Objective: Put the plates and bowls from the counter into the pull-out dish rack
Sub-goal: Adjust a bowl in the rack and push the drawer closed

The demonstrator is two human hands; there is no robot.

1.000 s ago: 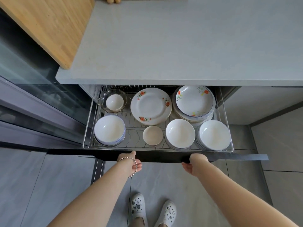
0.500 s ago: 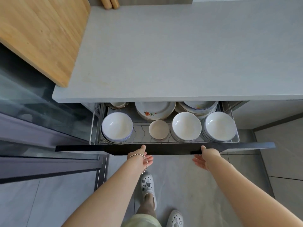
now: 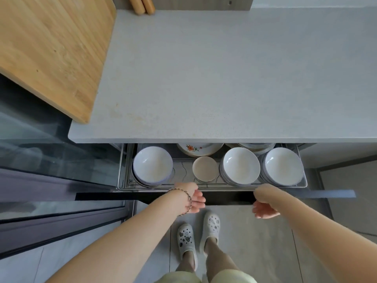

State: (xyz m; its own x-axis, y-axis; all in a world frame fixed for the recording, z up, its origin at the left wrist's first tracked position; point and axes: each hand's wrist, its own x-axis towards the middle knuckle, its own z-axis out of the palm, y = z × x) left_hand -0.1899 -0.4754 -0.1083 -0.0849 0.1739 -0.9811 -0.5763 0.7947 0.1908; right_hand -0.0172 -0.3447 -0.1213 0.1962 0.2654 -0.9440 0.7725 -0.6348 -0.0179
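Pull-out wire dish rack half under grey counter; left hand and right hand loosely open at its front, holding nothing. Hard shove could rattle stacked white bowls.

rack: my pull-out dish rack sits partly under the grey table | load: three white bowl stacks and one small beige bowl in front, flowered plate behind (mostly hidden) | hands: my left hand and right hand at the dark drawer front, fingers loose | table: cutting board overhangs its left edge
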